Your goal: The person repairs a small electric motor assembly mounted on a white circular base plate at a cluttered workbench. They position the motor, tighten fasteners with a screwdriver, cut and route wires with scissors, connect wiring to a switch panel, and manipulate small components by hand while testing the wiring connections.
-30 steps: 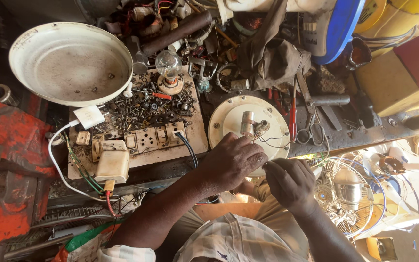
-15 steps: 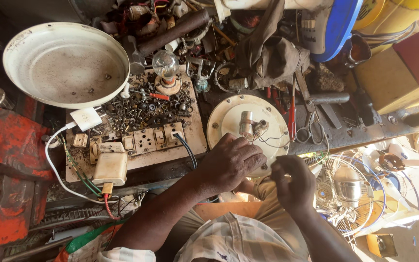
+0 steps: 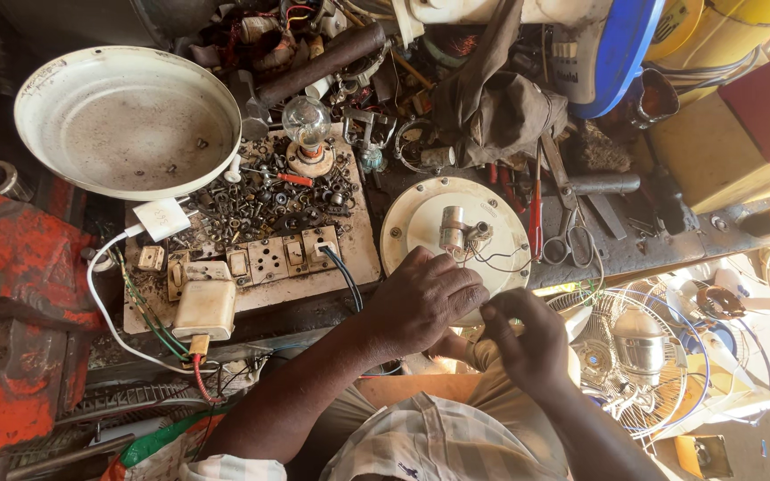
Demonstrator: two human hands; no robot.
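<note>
A round cream fan motor housing (image 3: 421, 214) with a small metal capacitor and thin wires on top lies at the bench's near edge. My left hand (image 3: 422, 299) rests palm down on its front rim, fingers curled over the edge. Just right of it, my right hand (image 3: 528, 337) is pinched closed on thin dark wires that run up to the housing. What lies under the left palm is hidden.
A wooden switchboard (image 3: 265, 258) with sockets, a bulb (image 3: 307, 120) and several loose screws sits left. A large cream dish (image 3: 126, 120) lies at far left. Scissors (image 3: 568, 227), a red screwdriver (image 3: 536, 209), a dark cloth (image 3: 496, 102) and wire fan guards (image 3: 634, 356) crowd the right.
My right hand has risen slightly toward the housing and closed in beside the left hand. The left hand stays on the rim.
</note>
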